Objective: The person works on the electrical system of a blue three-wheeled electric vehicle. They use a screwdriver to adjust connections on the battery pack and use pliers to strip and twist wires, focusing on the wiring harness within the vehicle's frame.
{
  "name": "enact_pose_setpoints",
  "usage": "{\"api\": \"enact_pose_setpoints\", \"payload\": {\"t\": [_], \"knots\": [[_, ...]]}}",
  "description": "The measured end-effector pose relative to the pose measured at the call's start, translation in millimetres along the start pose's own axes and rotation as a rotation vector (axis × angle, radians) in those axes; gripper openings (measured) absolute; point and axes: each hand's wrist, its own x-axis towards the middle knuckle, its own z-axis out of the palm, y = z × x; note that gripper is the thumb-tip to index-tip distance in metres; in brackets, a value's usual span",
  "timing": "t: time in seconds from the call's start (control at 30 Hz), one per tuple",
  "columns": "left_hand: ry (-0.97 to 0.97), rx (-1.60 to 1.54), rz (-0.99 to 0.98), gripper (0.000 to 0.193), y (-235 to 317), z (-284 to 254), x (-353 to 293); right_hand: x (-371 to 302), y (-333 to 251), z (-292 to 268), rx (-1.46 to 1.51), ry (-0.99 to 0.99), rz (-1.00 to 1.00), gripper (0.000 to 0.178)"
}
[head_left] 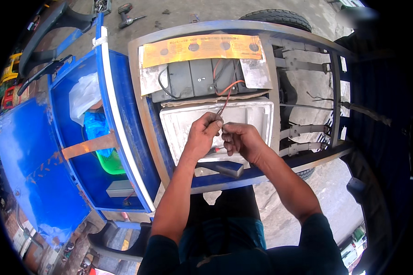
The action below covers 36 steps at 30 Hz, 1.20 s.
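From my head, the left of two side-by-side fisheye lenses looks steeply down past my dark blue cloth sleeves [323, 238] at the lower edge. My bare left hand [202, 134] and bare right hand [243, 139] lie fairly near, at the frame's centre. Farther off, the blue-grey rectangular metal chassis [188, 29] bows along the top, inside the round black border.

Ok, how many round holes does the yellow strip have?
4, in a row along the yellow strip: left-end hole, left-middle hole, right-middle hole and right-end hole. None looks hidden.
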Motion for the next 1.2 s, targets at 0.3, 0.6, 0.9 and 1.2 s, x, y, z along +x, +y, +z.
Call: {"api": "enact_pose_setpoints", "payload": {"t": [0.3,0.6,0.9,1.2], "knots": [[-0.053,-0.134,-0.094,0.019,4.2,-5.2,2.3,-17.3,-6.9,9.5,-0.519,0.207,-0.591,0.029],[-0.090,-0.091,-0.053,0.015,10.2,-1.0,-3.8,-16.0,-23.0,18.0,0.633,0.108,0.370,0.019],[-0.149,0.074,0.009,0.015,1.0,-2.0,0.6,-23.3,7.3,14.5,1.415,-0.084,0.605,0.024],[-0.194,0.193,0.005,0.015,9.1,-10.2,0.7,-42.2,0.6,36.1,-0.063,0.547,-0.235,0.023]]}}
